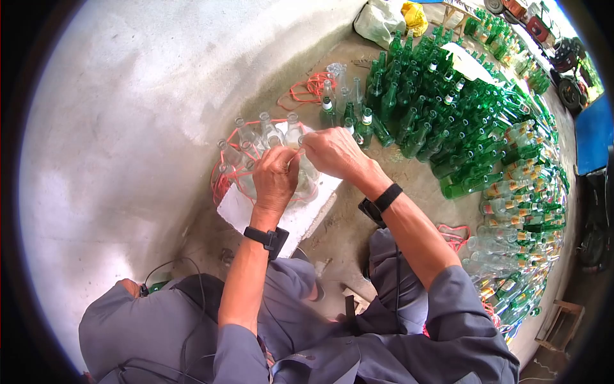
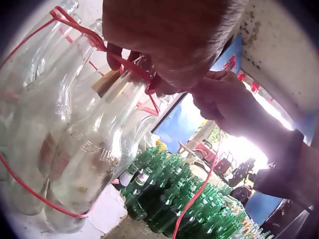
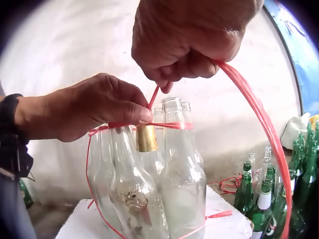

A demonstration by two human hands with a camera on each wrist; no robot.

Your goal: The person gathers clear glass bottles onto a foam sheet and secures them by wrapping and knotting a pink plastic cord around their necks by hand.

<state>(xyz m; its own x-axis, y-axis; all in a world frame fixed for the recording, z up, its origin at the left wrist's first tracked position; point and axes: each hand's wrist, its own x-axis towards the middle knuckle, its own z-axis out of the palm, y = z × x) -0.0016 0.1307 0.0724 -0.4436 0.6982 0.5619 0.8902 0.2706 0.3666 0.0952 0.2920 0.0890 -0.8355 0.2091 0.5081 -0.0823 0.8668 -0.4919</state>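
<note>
Clear glass bottles [image 3: 182,169] stand upright in a bundle, with red plastic twine [image 3: 174,125] running round their necks and lower down round their bodies. My left hand [image 1: 276,180] is at the near bottle necks; its thumb and fingers pinch the twine there, as the right wrist view shows. Just above and to the right, my right hand [image 1: 339,153] grips the twine in curled fingers. A short piece rises from the left fingertips to the right hand, and a long tail [image 3: 254,99] hangs from it. One bottle neck carries a gold wrapper [image 3: 146,138].
Under the bundle is a white slab [image 1: 246,216]. Many green bottles [image 1: 416,137] crowd the floor to the right, with labelled bottles [image 1: 511,205] beyond. Loose red twine [image 1: 313,86] lies near the wall [image 1: 147,96]. Sacks [image 1: 380,22] sit at the back.
</note>
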